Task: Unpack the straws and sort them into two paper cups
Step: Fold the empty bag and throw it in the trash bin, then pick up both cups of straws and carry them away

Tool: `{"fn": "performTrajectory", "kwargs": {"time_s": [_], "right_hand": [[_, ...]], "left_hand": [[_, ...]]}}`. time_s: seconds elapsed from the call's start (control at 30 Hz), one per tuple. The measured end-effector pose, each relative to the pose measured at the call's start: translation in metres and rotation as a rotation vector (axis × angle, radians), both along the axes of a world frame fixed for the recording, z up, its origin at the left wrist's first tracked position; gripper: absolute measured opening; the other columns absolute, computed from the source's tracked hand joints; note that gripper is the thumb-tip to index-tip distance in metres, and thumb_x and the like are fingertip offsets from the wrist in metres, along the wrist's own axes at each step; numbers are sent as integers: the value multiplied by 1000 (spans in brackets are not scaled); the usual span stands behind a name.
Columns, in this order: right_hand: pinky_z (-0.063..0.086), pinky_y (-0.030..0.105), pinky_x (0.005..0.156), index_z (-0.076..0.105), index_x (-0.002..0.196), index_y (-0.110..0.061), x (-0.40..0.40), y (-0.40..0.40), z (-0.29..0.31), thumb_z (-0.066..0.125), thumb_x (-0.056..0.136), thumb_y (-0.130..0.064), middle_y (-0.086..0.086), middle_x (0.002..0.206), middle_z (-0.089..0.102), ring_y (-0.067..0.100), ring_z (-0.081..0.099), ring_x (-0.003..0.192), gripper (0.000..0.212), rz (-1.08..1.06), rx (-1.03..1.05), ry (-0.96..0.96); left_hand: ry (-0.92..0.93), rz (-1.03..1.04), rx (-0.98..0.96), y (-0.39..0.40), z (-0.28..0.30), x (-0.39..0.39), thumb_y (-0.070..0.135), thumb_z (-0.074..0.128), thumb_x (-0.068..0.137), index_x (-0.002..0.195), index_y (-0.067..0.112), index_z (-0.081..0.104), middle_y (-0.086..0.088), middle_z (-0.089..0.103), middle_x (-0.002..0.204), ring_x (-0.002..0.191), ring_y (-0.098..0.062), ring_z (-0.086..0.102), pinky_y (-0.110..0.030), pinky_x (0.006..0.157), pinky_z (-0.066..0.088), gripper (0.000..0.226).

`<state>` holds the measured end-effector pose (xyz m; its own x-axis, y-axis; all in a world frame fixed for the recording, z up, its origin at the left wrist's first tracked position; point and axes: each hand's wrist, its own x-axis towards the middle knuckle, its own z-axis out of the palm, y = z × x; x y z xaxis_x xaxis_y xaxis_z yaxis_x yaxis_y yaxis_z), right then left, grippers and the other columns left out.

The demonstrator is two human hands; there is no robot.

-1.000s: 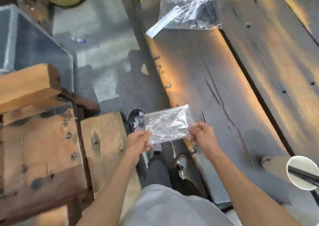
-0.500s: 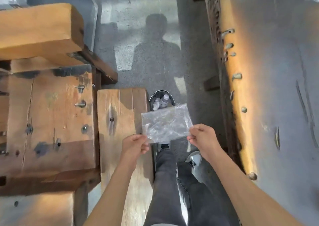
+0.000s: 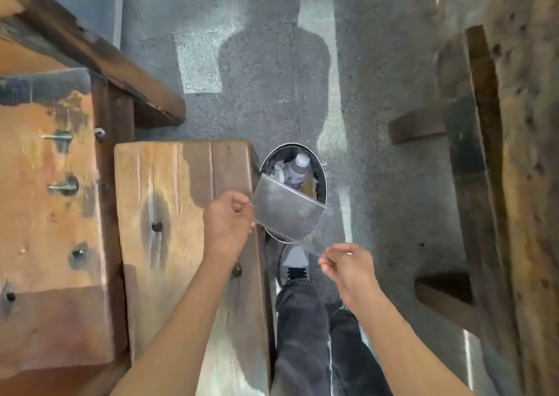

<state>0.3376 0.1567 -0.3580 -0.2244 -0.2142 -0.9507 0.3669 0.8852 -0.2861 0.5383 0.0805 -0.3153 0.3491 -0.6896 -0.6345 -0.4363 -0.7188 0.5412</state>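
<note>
We hold the empty plastic bag [image 3: 287, 211] over the bin [image 3: 320, 166] at 12 o'clock, left hand [image 3: 227, 223] and right hand [image 3: 348, 262] pinching its edges, ready to release it.

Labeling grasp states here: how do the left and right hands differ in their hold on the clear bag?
The left hand pinches the clear plastic bag at its left edge, beside the wooden bench; the right hand pinches the lower right corner, over the floor. The left hand sits higher in the frame, level with the bin; the right sits lower, near the shoe. Both are bare, fingers closed on the bag, which hangs over the bin's opening.
</note>
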Motion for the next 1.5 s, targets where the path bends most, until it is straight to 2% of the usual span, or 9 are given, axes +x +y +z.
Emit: {"fn": "performTrajectory", "kwargs": {"time_s": [0.2,0.33,0.47,0.8,0.9,1.03,1.13,1.27,1.5], "right_hand": [[57,26,63,57,102,6,23,-10,-49,60,89,13,19,77,63,21,62,64,15,-72,48,-89],[57,20,56,58,112,9,28,-15,-67,61,91,10,20,87,66,19,65,67,21,-88,78,-113],[56,19,55,58,111,7,27,-19,-70,59,94,6,19,89,68,19,68,70,17,-127,84,-126],[57,27,64,58,106,-7,11,-39,-28,55,97,-2,11,92,67,19,64,69,10,35,-59,-65],[51,32,72,60,107,-9,8,-53,6,56,94,-6,10,101,68,18,62,78,14,188,-194,105],[43,35,98,52,134,-17,0,-74,76,58,96,-25,2,129,61,17,58,112,40,448,-447,391],[35,41,114,42,146,-21,-16,-87,147,58,96,-35,-3,145,53,15,48,133,55,444,-613,461],[29,41,118,38,151,-22,-48,-96,258,61,94,-36,-3,153,45,13,39,141,63,441,-823,577],[3,45,124,13,158,-29,-105,-62,437,50,92,-54,-9,168,9,16,-1,155,79,646,-1017,998]], "left_hand": [[-207,-239,-101,-45,-39,-11,12,66,91,78,23,61,9,59,66,71,-20,62,-31,76,54,18],[-275,-318,-75,-60,-52,-17,17,65,94,79,20,62,2,63,68,64,-13,62,-25,56,47,16],[-305,-330,-63,-63,-56,-19,19,64,96,85,18,64,3,65,71,63,-6,60,-15,49,36,11],[-212,-238,-75,-50,-29,-17,16,61,96,98,12,67,6,62,80,72,-1,57,-5,54,39,7],[-161,-240,-162,-40,-6,-19,23,62,96,118,14,63,0,65,107,101,-17,63,-22,87,51,24],[-126,-259,-298,-33,56,-30,36,60,95,145,22,44,0,42,148,138,-15,39,-44,118,31,54],[-138,-266,-452,-32,120,-40,47,56,90,150,27,37,0,29,158,148,-14,25,-45,122,22,66],[-140,-296,-641,-30,224,-60,48,56,89,153,30,30,1,16,165,152,-12,14,-35,121,13,71],[-190,-487,-853,-9,396,-116,56,53,91,157,42,11,10,-5,169,154,-7,-6,-42,122,4,80]]}}
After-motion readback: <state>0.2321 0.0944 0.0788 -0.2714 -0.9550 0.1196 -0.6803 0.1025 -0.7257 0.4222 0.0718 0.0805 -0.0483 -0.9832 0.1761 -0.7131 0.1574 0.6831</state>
